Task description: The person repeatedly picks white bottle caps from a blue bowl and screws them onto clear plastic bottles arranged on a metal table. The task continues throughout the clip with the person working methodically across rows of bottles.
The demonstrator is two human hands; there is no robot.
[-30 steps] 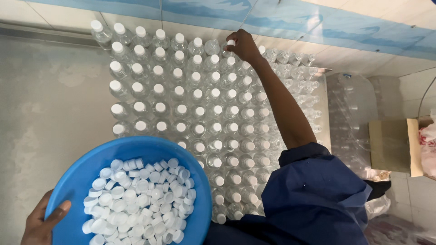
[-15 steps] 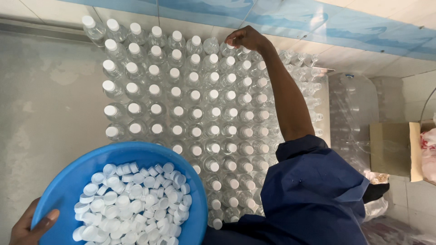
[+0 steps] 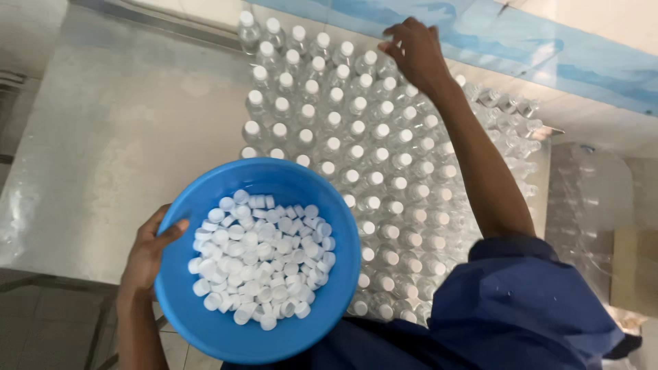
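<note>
Fingers [image 3: 401,41] of the right hand [image 3: 417,53] are bunched together over the bottle tops at the far edge of the block of clear bottles [image 3: 356,137], at about 1 o'clock in the view; whether they pinch a cap cannot be told. Beyond that hand runs a blue-patterned wall strip [image 3: 548,48], so little room lies past the last row. Most bottles carry white caps; those toward 2 o'clock [image 3: 510,103] look uncapped and lie crowded near the surface's right edge. Left hand [image 3: 147,253] grips the rim of the blue bowl [image 3: 205,322] at 8 o'clock, thumb hooked over the edge, the other fingers hidden beneath. Loose white caps [image 3: 260,264] fill the bowl, which overlaps the near rows of bottles. From 9 to 11 o'clock the metal surface [image 3: 116,151] lies bare up to its left edge. A blue sleeve [image 3: 521,308] fills 5 o'clock.
</note>
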